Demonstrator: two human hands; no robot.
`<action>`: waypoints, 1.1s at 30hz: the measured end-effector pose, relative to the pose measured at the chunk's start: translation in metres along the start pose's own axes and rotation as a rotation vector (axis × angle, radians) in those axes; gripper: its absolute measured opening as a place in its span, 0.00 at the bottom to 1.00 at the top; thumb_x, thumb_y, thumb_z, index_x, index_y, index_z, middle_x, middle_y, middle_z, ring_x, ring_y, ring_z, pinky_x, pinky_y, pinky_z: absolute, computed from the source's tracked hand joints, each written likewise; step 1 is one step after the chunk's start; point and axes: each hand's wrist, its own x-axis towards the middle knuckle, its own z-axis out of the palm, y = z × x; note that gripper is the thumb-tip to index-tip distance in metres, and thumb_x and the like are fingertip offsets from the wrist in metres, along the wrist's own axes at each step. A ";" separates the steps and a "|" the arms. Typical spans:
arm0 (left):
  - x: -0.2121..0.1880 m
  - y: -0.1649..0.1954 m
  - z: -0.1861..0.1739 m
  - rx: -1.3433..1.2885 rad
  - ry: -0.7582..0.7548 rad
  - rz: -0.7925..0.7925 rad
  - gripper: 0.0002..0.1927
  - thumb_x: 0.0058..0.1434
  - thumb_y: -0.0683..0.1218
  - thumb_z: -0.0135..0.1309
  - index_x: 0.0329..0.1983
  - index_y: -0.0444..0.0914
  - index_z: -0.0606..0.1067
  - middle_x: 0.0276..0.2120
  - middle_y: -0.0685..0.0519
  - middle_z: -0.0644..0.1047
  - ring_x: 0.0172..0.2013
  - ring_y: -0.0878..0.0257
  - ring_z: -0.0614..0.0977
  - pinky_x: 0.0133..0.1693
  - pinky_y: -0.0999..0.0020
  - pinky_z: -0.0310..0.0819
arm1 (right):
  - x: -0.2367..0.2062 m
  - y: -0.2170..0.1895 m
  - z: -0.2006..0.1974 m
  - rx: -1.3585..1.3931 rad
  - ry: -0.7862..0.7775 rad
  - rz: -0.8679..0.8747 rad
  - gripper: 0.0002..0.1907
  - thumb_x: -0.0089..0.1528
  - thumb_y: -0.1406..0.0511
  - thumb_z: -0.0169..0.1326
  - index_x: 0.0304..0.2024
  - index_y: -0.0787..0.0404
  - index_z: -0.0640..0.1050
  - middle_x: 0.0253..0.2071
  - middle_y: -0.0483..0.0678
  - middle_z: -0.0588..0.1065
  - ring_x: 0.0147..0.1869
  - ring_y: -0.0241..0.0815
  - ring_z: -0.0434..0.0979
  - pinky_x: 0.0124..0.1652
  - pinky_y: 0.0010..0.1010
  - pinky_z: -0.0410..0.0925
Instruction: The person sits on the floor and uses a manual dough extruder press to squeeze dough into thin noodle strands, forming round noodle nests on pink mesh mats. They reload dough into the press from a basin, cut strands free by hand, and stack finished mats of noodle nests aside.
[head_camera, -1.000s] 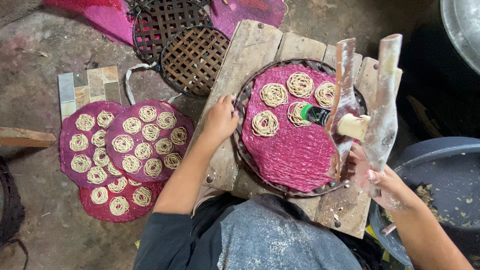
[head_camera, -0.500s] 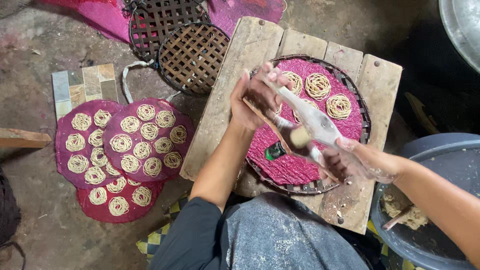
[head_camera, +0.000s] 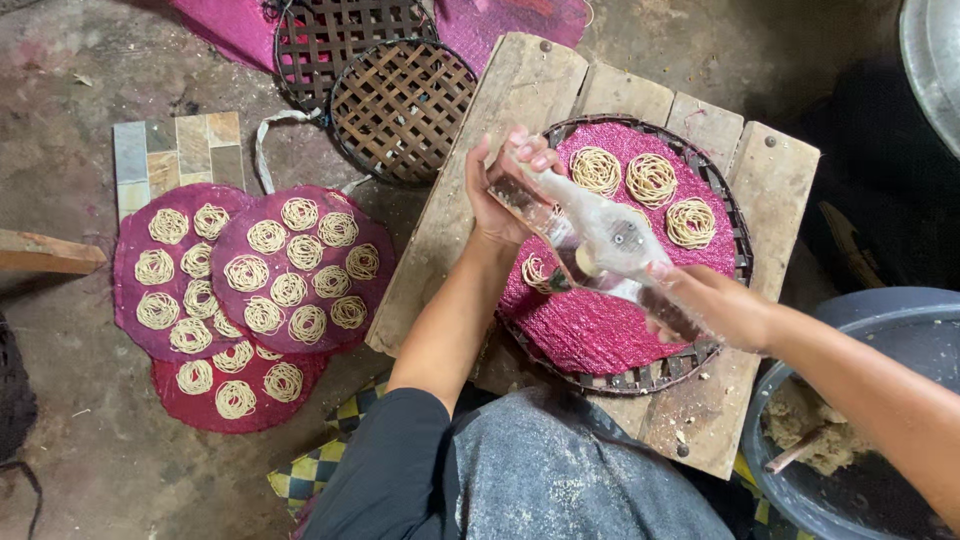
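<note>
Four noodle coils (head_camera: 651, 180) on pink mat (head_camera: 600, 330) — two hands gripping press (head_camera: 600, 245)

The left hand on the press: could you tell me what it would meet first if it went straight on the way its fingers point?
Probably the three noodle coils on the pink mat; the left hand points up-right across the press handle, though depth is unclear.

A rough, stained concrete floor (head_camera: 90, 440) (dimly lit) carries a low plank table (head_camera: 500, 130), a tile scrap (head_camera: 180, 150), and a checkered mat (head_camera: 320, 470).
</note>
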 end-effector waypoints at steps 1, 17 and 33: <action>0.006 -0.002 0.000 0.039 0.000 0.017 0.19 0.69 0.62 0.46 0.41 0.43 0.69 0.34 0.57 0.70 0.39 0.61 0.75 0.52 0.58 0.73 | -0.001 -0.005 -0.002 -0.068 0.059 -0.014 0.42 0.66 0.41 0.30 0.51 0.70 0.77 0.36 0.57 0.81 0.39 0.44 0.82 0.44 0.41 0.75; 0.027 -0.003 0.002 0.192 -0.002 0.098 0.21 0.65 0.65 0.49 0.41 0.44 0.68 0.32 0.58 0.69 0.38 0.62 0.75 0.53 0.58 0.69 | -0.007 -0.031 -0.002 -0.146 0.217 -0.098 0.39 0.66 0.42 0.35 0.60 0.68 0.73 0.37 0.54 0.80 0.40 0.41 0.79 0.44 0.35 0.75; -0.069 0.019 -0.022 1.813 0.321 -0.681 0.37 0.62 0.50 0.32 0.78 0.51 0.51 0.59 0.53 0.77 0.16 0.70 0.66 0.20 0.75 0.67 | 0.026 0.045 -0.010 0.060 0.284 -0.371 0.37 0.66 0.44 0.41 0.60 0.67 0.74 0.41 0.53 0.80 0.44 0.41 0.79 0.47 0.37 0.72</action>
